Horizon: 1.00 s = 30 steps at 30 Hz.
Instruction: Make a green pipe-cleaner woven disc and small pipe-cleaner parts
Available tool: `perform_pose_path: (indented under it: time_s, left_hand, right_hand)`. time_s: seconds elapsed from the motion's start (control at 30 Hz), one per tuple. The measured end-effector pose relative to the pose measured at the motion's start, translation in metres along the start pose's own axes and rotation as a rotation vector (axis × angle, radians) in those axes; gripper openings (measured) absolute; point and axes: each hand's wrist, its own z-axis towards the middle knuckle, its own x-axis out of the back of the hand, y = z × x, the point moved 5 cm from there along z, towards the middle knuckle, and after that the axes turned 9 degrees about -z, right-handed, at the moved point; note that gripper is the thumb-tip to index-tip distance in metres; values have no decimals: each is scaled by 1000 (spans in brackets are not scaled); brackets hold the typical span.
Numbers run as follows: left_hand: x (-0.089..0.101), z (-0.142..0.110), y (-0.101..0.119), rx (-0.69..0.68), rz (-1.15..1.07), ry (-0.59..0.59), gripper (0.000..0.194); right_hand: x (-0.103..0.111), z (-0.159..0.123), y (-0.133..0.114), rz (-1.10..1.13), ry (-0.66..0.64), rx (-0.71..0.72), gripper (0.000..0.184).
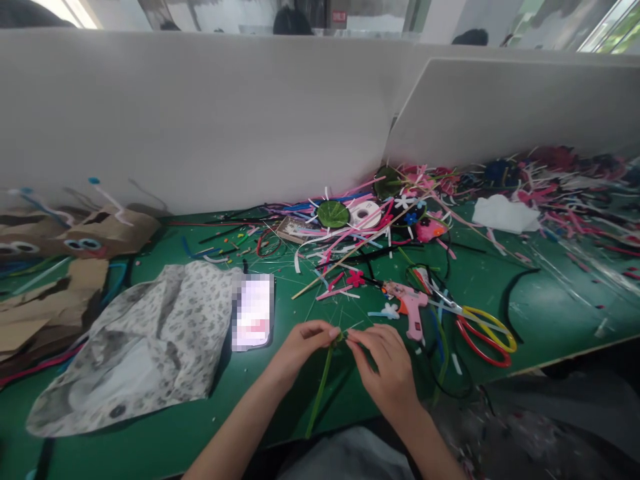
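Clock directions are taken from where the hands meet; twelve lies away from the wearer.

Risks, in judgement, by size of item. The scissors (461, 312) at three o'clock could be knocked by a careless reach of the right arm. The pink glue gun (411, 303) at two o'clock lies near the right hand (385, 360); if hot, which cannot be told, it could burn a knuckle. The green fuzzy strip (319, 400) trails from the fingertips towards seven o'clock and could bend if the left forearm brushes it. The left hand (305, 343) grips the strip's upper end between thumb and finger; the right is pinched narrow just beside it, on what cannot be told. So small a hold could slip if the fingers pull unevenly.

Surface and room. A white partition (200, 120) spans twelve o'clock, tops of heads (293, 21) showing beyond. The green table (220, 387) carries a heap of coloured strips (423, 179) from twelve to two, a spotted cloth (165, 327) at nine, a brown paper form (115, 233) at ten, a lit phone (255, 312) between nine and ten, and a red flower (356, 278) just past twelve.
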Motion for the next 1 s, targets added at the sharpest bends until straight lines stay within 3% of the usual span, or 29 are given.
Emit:
perform_pose_path:
  time_s: [0.3,0.67,1.0]
  left_hand:
    - [2,0,-7,67,-62,-19,30]
    - [4,2,-16,107,-128,51,29]
    - [-10,1,-21,181,-266,-24,33]
  right_hand:
    - [-1,1,-2,-7,-10,5,22]
    - [2,-1,3,14,24,2,23]
    - [8,-1,9,35,48,-6,23]
